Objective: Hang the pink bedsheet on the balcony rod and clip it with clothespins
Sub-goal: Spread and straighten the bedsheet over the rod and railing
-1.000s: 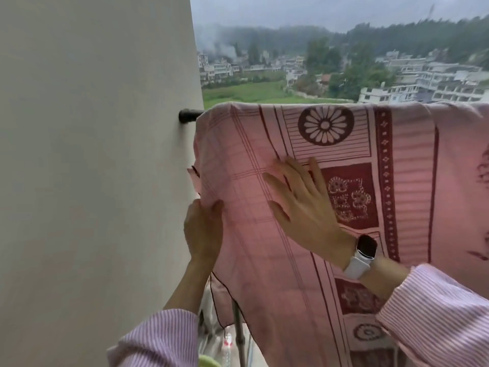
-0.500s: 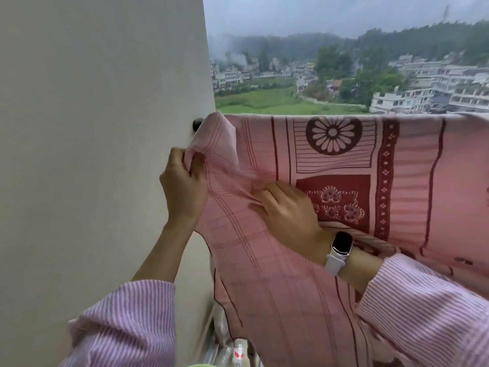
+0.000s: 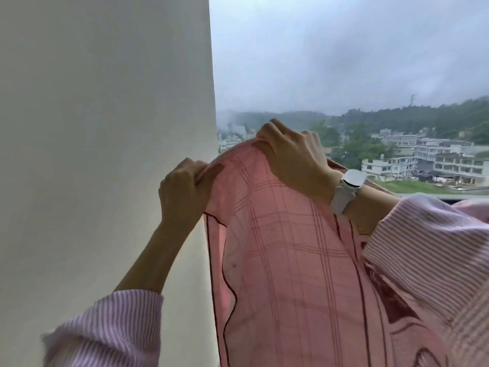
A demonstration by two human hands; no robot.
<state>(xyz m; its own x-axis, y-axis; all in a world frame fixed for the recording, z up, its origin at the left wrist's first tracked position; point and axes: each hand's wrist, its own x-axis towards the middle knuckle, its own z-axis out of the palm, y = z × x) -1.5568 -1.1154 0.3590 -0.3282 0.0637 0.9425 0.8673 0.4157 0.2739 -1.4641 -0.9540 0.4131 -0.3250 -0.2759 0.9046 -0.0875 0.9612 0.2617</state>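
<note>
From the head camera, the pink bedsheet [image 3: 285,260] hangs down in the middle, right beside the white wall [image 3: 105,154] on the left. The left hand [image 3: 182,192] pinches its top left edge. The right hand [image 3: 291,160], wearing a white watch [image 3: 346,189], grips its top edge.

A plain off-white wall [image 3: 105,154] fills the left half of my view, smooth and evenly lit by soft daylight. Past its edge I see a heavy grey overcast sky [image 3: 344,49]. Below it runs a wooded ridge [image 3: 423,117], hazy with mist towards the left, with a thin mast [image 3: 412,99] on top. White multi-storey buildings [image 3: 436,161] sit among green trees [image 3: 357,147], with a grassy patch [image 3: 412,187] below them.
</note>
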